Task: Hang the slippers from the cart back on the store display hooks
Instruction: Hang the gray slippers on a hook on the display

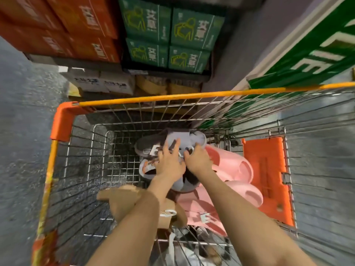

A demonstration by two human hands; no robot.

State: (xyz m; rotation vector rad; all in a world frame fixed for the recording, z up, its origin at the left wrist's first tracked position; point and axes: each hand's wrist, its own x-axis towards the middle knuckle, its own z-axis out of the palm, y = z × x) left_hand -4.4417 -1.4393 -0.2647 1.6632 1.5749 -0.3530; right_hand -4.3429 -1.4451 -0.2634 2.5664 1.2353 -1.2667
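The wire shopping cart with orange rim and corner guards carried everything, and its left half showed only bare mesh floor. Near the near-left part of the basket lay a tan foam slipper, partly under the person's left forearm. At the middle, towards the far edge, sat the pair of grey moulded slippers clipped on a white plastic hanger, their long axis running roughly from far edge to near edge. The left hand lay on top of them with fingers spread over the strap and hanger; the right hand touched the same pair just beside it, fingers curled at the hanger, though blur hid whether they pinched it. Both hands were equally close, so a lift looked ready. To the right, the pink foam slippers pressed against the grey pair and could drag along. The orange folded child seat stood at the right edge.
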